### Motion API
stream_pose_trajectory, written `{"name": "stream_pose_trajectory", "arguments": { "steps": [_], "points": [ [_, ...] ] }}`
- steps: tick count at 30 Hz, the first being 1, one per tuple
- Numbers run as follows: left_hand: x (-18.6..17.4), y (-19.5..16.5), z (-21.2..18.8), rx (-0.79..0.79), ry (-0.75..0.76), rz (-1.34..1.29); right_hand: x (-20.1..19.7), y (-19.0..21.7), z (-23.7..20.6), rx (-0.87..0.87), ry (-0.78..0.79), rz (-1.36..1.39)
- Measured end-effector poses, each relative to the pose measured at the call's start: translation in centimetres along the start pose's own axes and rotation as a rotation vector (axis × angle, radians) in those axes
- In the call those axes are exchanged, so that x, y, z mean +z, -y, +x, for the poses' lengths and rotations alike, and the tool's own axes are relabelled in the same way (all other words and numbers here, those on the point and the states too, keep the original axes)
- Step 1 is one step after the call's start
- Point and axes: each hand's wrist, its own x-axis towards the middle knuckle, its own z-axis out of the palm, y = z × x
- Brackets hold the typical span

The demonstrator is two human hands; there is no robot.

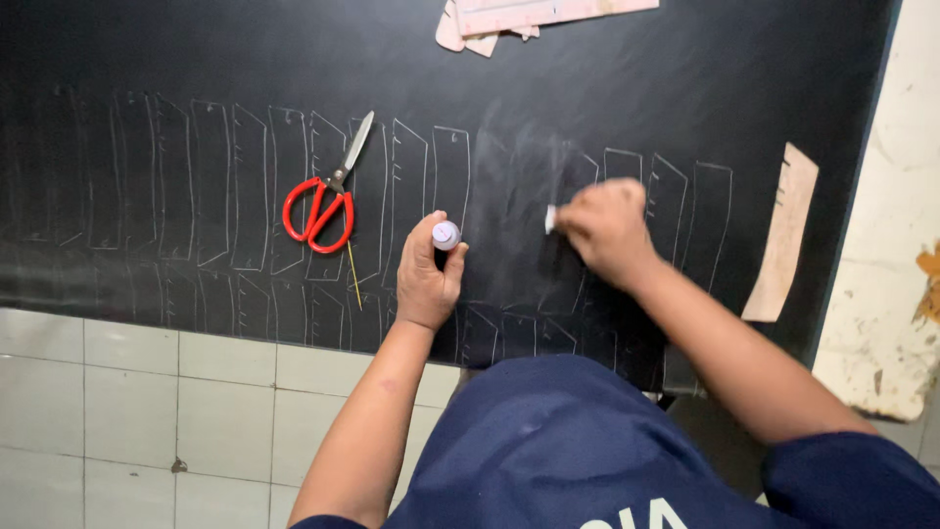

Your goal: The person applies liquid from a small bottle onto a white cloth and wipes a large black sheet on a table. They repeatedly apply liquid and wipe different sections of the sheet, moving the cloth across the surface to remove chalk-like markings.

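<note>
I am seeing chalk outlines running in a row across the black cloth (196, 59) on the table, so most tracing looks done. The right hand (607, 230), blurred at centre, is pinching white chalk (550, 218); the left hand (428, 279) is gripping a small bottle (446, 235). The smudged middle stays unreadable.

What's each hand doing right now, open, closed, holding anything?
Left hand: closed around a small white-capped bottle, resting on the black fabric.
Right hand: closed, blurred, pinching a small white piece, maybe chalk, against the fabric.
</note>
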Motion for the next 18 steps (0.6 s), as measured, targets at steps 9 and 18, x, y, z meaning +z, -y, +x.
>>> {"name": "stream_pose_trajectory", "arguments": {
  "steps": [9, 18],
  "points": [
    [2.4, -4.0, 0.6, 0.059, 0.114, 0.047, 0.9, -6.0, 4.3, 0.066, -0.152, -0.04],
    [6.0, -6.9, 3.7, 0.143, 0.276, 0.099, -1.3, -7.5, -5.9, 0.364, -0.251, -0.049]
  ]
}}
